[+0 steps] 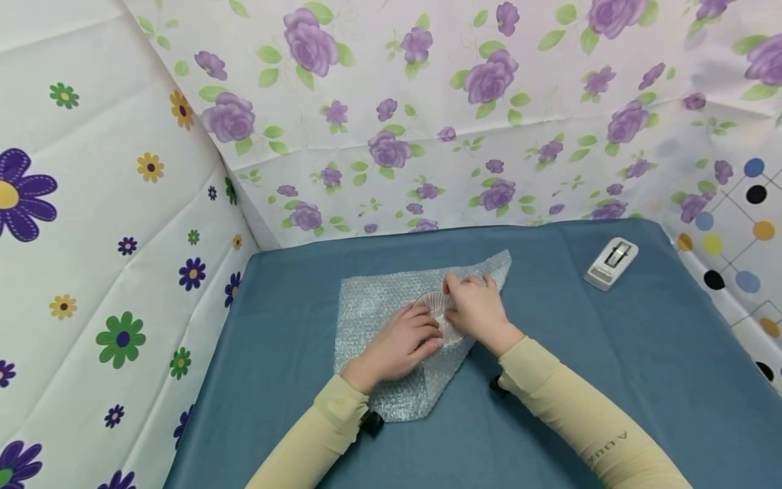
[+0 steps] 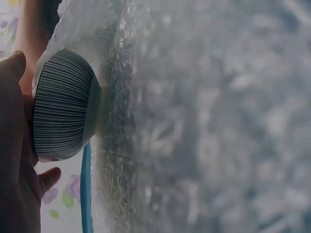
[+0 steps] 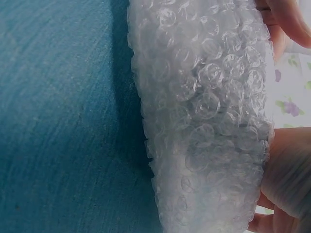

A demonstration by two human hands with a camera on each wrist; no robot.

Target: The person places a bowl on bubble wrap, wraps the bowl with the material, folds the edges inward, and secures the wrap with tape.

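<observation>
Surface: A blue cloth covers the surface [image 1: 281, 339], and a white tool [image 1: 611, 263] lies near its far right corner, well apart from the hands.
Walls: A sheet with purple roses [image 1: 342, 183] hangs at the back, one with big daisies [image 1: 91, 272] on the left, and one with dots [image 1: 727, 210] on the right.
In the way: Both hands hide much of the bowl from above. The wrap fills most of the left wrist view and goes blurry up close.
Bowl: The bowl [image 1: 431, 299] stands upright on the wrap [image 1: 369, 309], under the hands. How much wrap is inside it is hard to see.
Left hand: The left hand [image 1: 400, 341] lies over the bowl's mouth, fingers loose and a bit apart.
Right hand: The right hand [image 1: 478, 307] has bent fingers and pinches the wrap by the bowl's rim.
Stuff: The bowl is round and pale with thin dark stripes, on a narrow foot. The wrap is clear, shiny and full of round bubbles. It lies flat on the left and bends up on the right.
Arms: Pale yellow sleeves [image 1: 318, 435], with dark letters on the right one.
</observation>
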